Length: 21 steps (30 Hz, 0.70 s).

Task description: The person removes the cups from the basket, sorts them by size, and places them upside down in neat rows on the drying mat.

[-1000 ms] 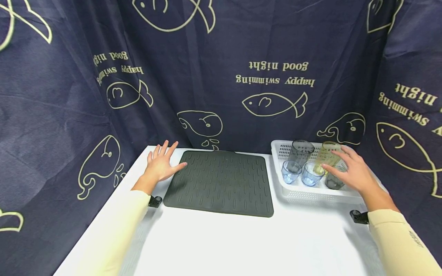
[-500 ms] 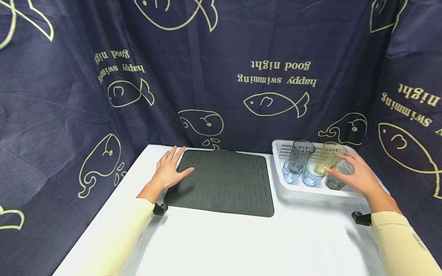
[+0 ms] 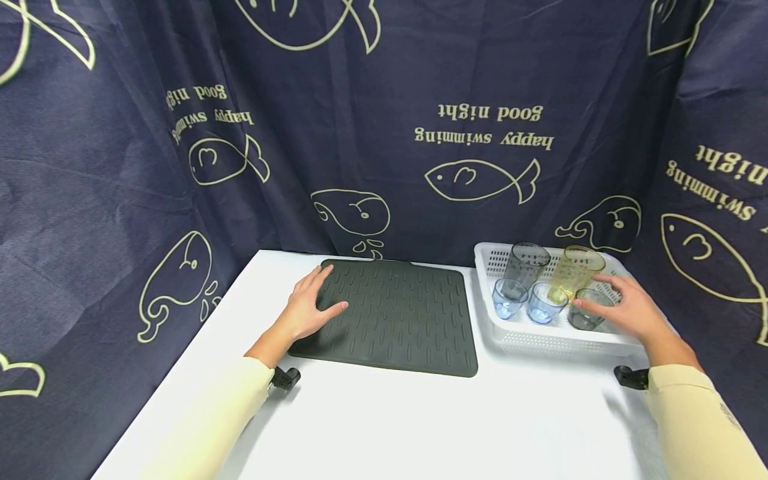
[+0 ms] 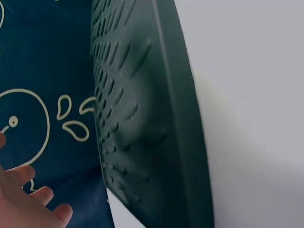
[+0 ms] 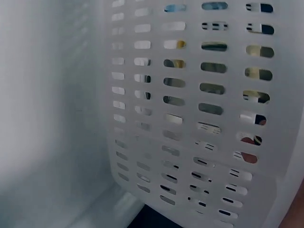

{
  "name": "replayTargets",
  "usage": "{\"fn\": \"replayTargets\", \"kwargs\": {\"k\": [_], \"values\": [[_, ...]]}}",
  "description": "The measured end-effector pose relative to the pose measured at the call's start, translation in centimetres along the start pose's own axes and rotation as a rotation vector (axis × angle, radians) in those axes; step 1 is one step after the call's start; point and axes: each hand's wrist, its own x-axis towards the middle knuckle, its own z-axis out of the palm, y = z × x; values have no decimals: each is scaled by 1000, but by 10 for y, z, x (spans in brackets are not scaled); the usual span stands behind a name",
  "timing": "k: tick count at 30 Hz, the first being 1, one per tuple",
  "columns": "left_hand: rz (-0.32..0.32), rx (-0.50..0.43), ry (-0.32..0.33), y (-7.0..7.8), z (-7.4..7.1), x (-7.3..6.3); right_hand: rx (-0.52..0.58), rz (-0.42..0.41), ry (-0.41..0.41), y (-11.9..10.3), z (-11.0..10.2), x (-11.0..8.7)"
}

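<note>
In the head view my left hand (image 3: 303, 310) hovers with spread fingers over the left edge of a dark grey ribbed mat (image 3: 390, 317). Its fingertips (image 4: 42, 194) show at the lower left of the left wrist view, apart from the mat. On the right, my right hand (image 3: 633, 310) reaches over a white perforated basket (image 3: 540, 341). Its thumb and fingers are parted about the rim of a short grey glass (image 3: 585, 319); whether they touch it, I cannot tell. Two short blue glasses, left (image 3: 509, 303) and middle (image 3: 545, 308), stand beside it.
Behind the short glasses stand a tall grey glass (image 3: 527, 267) and a tall yellow glass (image 3: 577, 270) in the basket. A white table (image 3: 432, 427) carries mat and basket. A navy curtain (image 3: 372, 120) hangs around the back and sides.
My left hand has moved right and nearer, over the mat's edge. The right hand has come down a little toward the short grey glass. The glasses keep their places.
</note>
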Motion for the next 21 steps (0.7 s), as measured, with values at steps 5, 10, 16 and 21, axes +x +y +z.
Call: {"fn": "replayTargets", "kwargs": {"k": [5,10,16,21], "values": [[3,-87,-26,7,8,-6,-9,25,-45,4,-3,3],[10,-149,-42,14,14,-11,-9,32,-83,10,-5,7],[28,-215,-49,19,20,-16,0,50,-165,15,-10,9],[12,-301,-78,26,22,-20,-14,47,-206,20,-12,14]]}}
